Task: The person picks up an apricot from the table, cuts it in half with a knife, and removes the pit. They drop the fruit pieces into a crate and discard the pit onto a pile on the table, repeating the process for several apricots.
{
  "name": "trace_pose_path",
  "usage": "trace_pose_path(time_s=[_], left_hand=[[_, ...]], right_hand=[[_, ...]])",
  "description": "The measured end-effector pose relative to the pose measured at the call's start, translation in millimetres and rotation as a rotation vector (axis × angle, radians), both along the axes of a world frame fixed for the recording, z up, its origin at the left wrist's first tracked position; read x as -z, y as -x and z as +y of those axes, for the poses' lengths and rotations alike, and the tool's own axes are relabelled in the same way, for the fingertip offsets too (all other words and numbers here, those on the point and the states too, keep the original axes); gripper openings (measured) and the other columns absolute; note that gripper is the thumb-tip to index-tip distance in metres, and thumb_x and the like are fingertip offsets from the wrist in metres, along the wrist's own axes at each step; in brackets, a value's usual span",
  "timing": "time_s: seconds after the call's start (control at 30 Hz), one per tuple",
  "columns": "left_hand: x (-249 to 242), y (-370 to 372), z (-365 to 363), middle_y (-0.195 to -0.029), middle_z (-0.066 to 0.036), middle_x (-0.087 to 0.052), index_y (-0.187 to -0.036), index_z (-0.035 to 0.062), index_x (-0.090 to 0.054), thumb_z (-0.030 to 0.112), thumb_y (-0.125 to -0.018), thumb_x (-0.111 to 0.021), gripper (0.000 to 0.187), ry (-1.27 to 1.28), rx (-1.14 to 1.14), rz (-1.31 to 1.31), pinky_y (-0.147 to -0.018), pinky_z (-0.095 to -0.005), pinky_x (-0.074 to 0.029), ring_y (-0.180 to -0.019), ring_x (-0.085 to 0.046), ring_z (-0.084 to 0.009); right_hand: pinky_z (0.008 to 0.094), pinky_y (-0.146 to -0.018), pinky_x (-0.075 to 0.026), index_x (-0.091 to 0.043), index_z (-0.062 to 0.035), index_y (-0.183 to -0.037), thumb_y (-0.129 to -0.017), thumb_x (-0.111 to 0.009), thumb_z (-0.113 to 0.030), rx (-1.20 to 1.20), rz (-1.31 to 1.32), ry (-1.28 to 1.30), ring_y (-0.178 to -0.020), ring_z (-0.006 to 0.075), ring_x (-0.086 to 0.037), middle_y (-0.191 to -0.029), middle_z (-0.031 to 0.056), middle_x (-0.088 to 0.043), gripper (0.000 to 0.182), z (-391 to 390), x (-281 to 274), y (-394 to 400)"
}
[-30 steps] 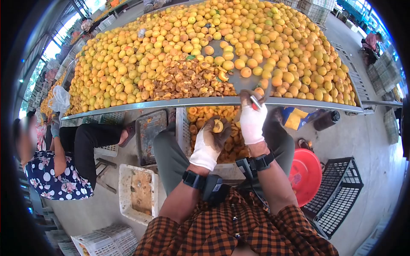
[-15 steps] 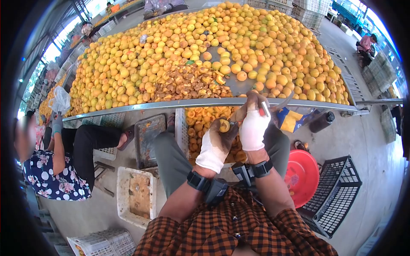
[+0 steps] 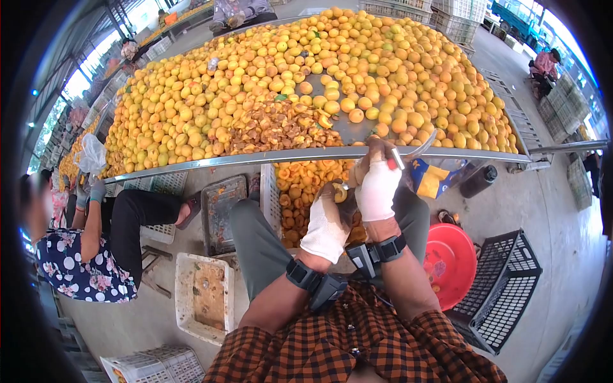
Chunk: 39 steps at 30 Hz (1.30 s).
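My left hand, in a stained white glove, is closed around a cut apricot, of which only a part shows between the fingers. Close beside it, my gloved right hand grips a knife with a red and silver handle. Its curved blade points up and right, away from the fruit. Both hands are just under the table's metal edge. Below them, halved apricots fill a white crate between my knees.
Whole apricots cover the table, with a heap of brownish cut pieces near its edge. A red basin and black crate stand to the right. At left are a white tub, a dark tray and a seated person.
My left hand has turned and shifted slightly right, so less of the apricot shows. The knife stays in my right hand. At left, the seated person's hands have moved.
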<state>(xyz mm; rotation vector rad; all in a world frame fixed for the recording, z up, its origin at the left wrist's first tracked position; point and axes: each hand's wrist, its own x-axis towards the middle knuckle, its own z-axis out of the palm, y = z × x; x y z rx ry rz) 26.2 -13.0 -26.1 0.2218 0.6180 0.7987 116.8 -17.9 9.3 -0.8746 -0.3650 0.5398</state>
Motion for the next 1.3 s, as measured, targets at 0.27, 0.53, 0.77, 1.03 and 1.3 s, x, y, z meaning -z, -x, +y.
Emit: trace_pose_path(time_s=[0.27, 0.53, 0.77, 1.03, 1.3], left_hand=[[22, -9, 0, -0.099, -0.008, -0.057, -0.112, 0.0048, -0.049, 0.026, -0.097, -0.041, 0.027, -0.146, -0.005, 0.068, -0.077, -0.0319, -0.052, -0.086, -0.06, -0.0188], [8, -10, -1, -0.098, -0.007, -0.058, -0.106, 0.0039, -0.054, 0.029, -0.097, -0.044, 0.029, -0.231, -0.004, 0.159, -0.067, -0.0305, -0.053, -0.081, -0.06, -0.0175], [15, 2, 12, -0.088, -0.007, -0.059, -0.106, 0.005, -0.053, 0.026, -0.097, -0.042, 0.025, -0.086, 0.16, 0.045, -0.06, -0.0268, -0.05, -0.07, -0.059, -0.0171], [11, -11, -8, -0.096, -0.008, -0.058, -0.112, 0.005, -0.053, 0.03, -0.095, -0.048, 0.03, -0.214, 0.003, 0.147, -0.069, -0.0314, -0.05, -0.081, -0.059, -0.0193], [10, -4, -4, -0.086, -0.004, -0.055, -0.106, 0.0057, -0.052, 0.031, -0.095, -0.044, 0.028, -0.352, 0.082, 0.354, -0.057, -0.0269, -0.046, -0.068, -0.054, -0.0147]], right_hand=[[0.0218, -0.049, -0.033, -0.059, -0.0036, -0.088, -0.088, -0.059, -0.011, 0.044, -0.016, 0.041, -0.056, 0.0047, -0.04, -0.065, -0.0016, -0.047, 0.008, 4, 10, -5], [0.0218, -0.049, -0.031, -0.058, -0.0068, -0.087, -0.092, -0.055, -0.018, 0.03, 0.096, 0.056, -0.053, 0.0046, -0.037, -0.063, -0.0043, -0.044, 0.012, 5, 15, -17], [0.0244, -0.041, -0.02, -0.049, -0.0124, -0.084, -0.094, -0.05, -0.022, -0.261, 0.489, -0.161, -0.041, 0.0072, -0.023, -0.053, -0.0068, -0.027, 0.014, -7, 26, -31], [0.0214, -0.055, -0.032, -0.058, -0.0017, -0.085, -0.089, -0.058, -0.013, 0.058, 0.08, 0.04, -0.063, 0.0047, -0.039, -0.07, -0.0043, -0.047, 0.012, -4, 12, -9], [0.0255, -0.034, -0.019, -0.053, -0.0028, -0.096, -0.092, -0.053, -0.022, -0.213, 0.241, -0.002, -0.033, 0.0067, -0.022, -0.047, -0.005, -0.031, 0.019, -10, -4, -8]])
